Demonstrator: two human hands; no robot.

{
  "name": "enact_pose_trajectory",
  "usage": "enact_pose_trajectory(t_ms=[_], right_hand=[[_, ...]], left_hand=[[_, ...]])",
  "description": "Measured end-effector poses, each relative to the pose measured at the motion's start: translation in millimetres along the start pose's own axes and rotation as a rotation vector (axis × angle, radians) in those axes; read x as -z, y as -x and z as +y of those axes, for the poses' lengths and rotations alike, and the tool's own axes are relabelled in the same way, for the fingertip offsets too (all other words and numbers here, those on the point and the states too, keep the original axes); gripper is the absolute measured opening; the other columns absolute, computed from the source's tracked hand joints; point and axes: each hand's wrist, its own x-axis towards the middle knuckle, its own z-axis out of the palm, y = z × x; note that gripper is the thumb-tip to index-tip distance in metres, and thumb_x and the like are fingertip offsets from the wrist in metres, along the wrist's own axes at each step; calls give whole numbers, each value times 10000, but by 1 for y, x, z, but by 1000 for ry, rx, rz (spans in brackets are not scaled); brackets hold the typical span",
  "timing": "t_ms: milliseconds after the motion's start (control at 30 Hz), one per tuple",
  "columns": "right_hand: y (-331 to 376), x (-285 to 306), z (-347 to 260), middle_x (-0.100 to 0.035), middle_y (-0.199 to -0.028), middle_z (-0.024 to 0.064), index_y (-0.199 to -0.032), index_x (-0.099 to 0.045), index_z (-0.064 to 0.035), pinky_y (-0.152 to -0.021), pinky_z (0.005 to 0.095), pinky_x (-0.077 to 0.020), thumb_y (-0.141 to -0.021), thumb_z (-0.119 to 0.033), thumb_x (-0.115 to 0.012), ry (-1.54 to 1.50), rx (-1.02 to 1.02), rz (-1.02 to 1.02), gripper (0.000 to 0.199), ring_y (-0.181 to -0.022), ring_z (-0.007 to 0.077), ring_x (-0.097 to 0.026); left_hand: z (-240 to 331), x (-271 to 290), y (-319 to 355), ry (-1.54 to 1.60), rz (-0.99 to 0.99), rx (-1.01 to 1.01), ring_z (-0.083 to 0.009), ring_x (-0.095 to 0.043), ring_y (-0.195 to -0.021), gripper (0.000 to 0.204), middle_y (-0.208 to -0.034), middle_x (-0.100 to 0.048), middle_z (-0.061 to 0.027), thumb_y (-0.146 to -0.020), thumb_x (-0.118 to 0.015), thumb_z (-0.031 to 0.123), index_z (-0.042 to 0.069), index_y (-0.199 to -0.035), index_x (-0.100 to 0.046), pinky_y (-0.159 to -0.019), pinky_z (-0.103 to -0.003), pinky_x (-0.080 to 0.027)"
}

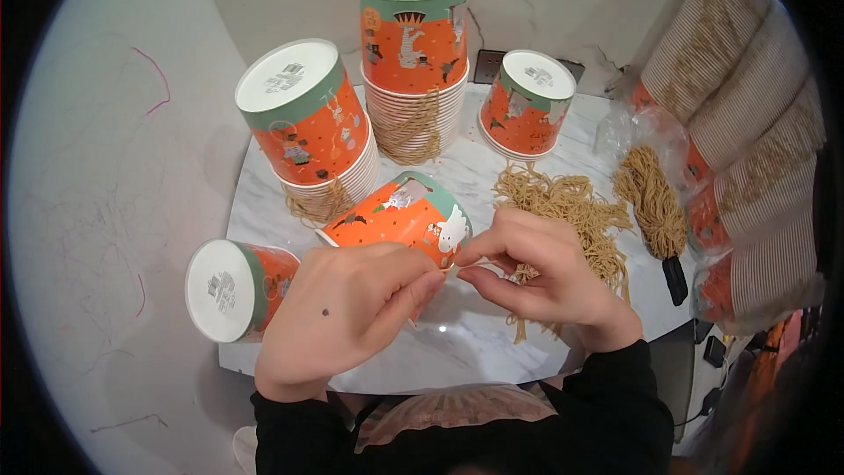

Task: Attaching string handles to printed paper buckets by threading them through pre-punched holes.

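An orange and green paper bucket (387,222) lies tilted on its side just behind my hands. My left hand (352,312), at its near side, is closed, with thumb and forefinger pinching a tan cord (447,269). My right hand (536,268) faces it, thumb and forefinger closing on the same thin cord a short way off. Most of the cord is hidden by my fingers. Behind and beside my right hand, a loose heap of tan cords (558,202) lies on the marble-patterned table (466,343).
Upside-down bucket stacks stand at the left (303,127) and back (413,44), a smaller bucket stack (527,105) right of them. Another bucket (224,290) lies at the near left. A tied cord bundle (651,198) and long plastic-wrapped bucket stacks (756,114) are at right.
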Motion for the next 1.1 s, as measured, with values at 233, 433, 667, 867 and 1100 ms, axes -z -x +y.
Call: enact_pose_trajectory(t_ms=[233,433,667,867,1100], right_hand=[[-2,-2,1,-510,-629,20,-951,-775,-89,-460,309,-330,-724,1,-824,16,165,80,249,-514,150,-491],[-2,2,1,-550,-647,24,-929,-765,-71,-463,309,-346,-751,-6,-818,-4,182,69,198,-517,141,-508],[7,-1,-13,-610,-778,41,-1029,-711,-30,-506,269,-389,-877,-36,-760,-171,-13,18,160,-557,115,-496],[8,-7,-16,-630,-709,-2,-1044,-746,-59,-460,246,-331,-837,-23,-779,-159,-10,112,213,-493,68,-440],[8,-7,-10,-630,-681,4,-955,-760,-71,-449,250,-325,-753,11,-768,-52,61,217,219,-474,69,-455]], left_hand=[[0,3,4,43,-51,-46,-268,-697,-723,121,-833,-720,-98,-971,-598,86,21,-939,-694,-636,-324,-525],[2,5,0,126,-131,-47,-219,-637,-626,197,-740,-674,-81,-1002,-576,131,23,-861,-662,-586,-311,-478],[8,2,1,312,-56,7,-167,-545,-564,320,-641,-595,-52,-1021,-558,187,18,-755,-616,-549,-290,-421],[15,-3,4,459,-27,98,-140,-508,-557,341,-607,-555,-34,-1030,-549,191,15,-742,-598,-543,-288,-407],[-11,10,22,-242,307,96,-316,-573,-534,213,-645,-618,-122,-971,-638,193,36,-828,-657,-531,-402,-435]])
